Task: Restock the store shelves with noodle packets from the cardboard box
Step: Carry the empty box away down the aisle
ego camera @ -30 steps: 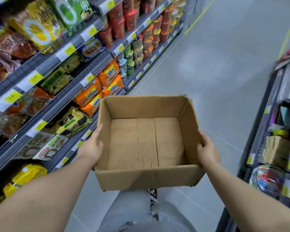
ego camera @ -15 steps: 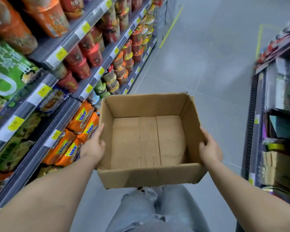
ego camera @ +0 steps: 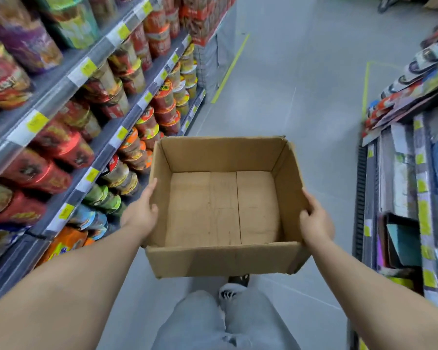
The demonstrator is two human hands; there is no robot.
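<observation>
Cardboard box (ego camera: 223,258) is empty, held between both hands. Right hand (ego camera: 315,223) grips the right wall, thumb on the rim. Left hand (ego camera: 141,214) presses the left wall, finger curl hidden. Shelves (ego camera: 104,147) lie left, so the left hand is nearer.

Aisle floor (ego camera: 301,97) lies open ahead. Cup-packed shelves (ego camera: 91,176) wall my left — a stocked rack (ego camera: 400,173) my right — the cardboard box (ego camera: 223,258) between.
</observation>
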